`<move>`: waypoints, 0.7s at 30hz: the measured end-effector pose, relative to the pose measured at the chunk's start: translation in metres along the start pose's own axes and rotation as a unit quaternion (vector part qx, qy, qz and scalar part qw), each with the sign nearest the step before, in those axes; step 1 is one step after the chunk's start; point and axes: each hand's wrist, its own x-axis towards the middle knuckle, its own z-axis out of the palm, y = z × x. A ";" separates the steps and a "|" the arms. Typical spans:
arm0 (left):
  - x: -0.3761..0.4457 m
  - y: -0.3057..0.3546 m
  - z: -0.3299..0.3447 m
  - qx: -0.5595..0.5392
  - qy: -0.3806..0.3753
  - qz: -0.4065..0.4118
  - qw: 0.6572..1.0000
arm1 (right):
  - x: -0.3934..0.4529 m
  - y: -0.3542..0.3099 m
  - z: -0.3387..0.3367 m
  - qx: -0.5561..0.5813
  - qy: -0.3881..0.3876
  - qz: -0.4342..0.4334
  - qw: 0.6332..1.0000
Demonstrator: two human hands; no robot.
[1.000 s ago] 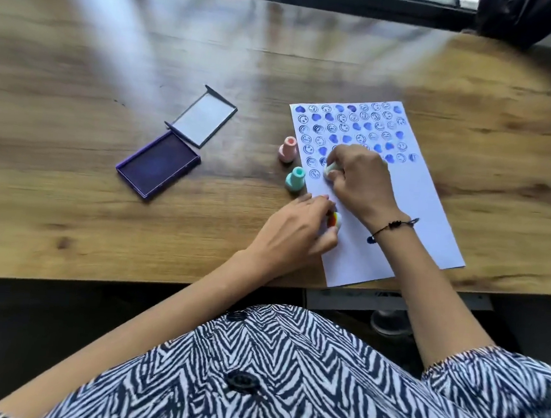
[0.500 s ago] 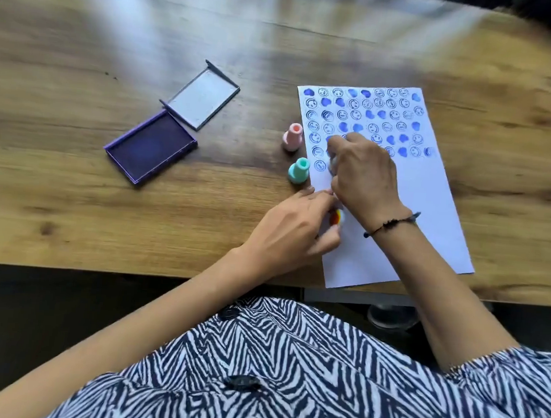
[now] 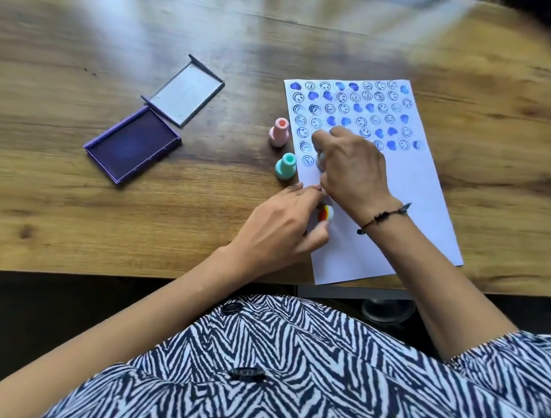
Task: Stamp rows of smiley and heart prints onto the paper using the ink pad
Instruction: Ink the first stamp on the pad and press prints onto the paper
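A white sheet of paper (image 3: 410,199) lies on the wooden table, its upper part filled with rows of blue smiley and heart prints. My right hand (image 3: 353,168) is closed around a small pale stamp (image 3: 321,158), mostly hidden by the fingers, and presses it onto the paper's left side below the printed rows. My left hand (image 3: 282,229) rests on the paper's left edge and holds a small round piece with red and yellow colours (image 3: 326,212). The open purple ink pad (image 3: 132,146) sits to the left with its lid (image 3: 187,91) folded back.
A pink stamp (image 3: 279,133) and a teal stamp (image 3: 286,167) stand upright just left of the paper. The table's near edge (image 3: 97,274) runs right in front of my body. A black bracelet is on my right wrist.
The view has shifted slightly. My right hand has stayed pressed on the paper's left side, and my left hand has kept its place at the paper's edge.
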 end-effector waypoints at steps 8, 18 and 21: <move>-0.003 0.001 0.003 0.011 0.020 0.007 1.000 | -0.001 0.002 -0.004 0.008 -0.009 -0.002 1.000; -0.004 -0.004 0.005 -0.061 0.028 -0.001 0.998 | -0.022 0.034 -0.040 0.342 0.097 0.154 0.922; -0.003 -0.005 0.003 -0.092 0.064 0.005 0.994 | -0.034 0.029 -0.037 0.406 0.060 0.175 0.895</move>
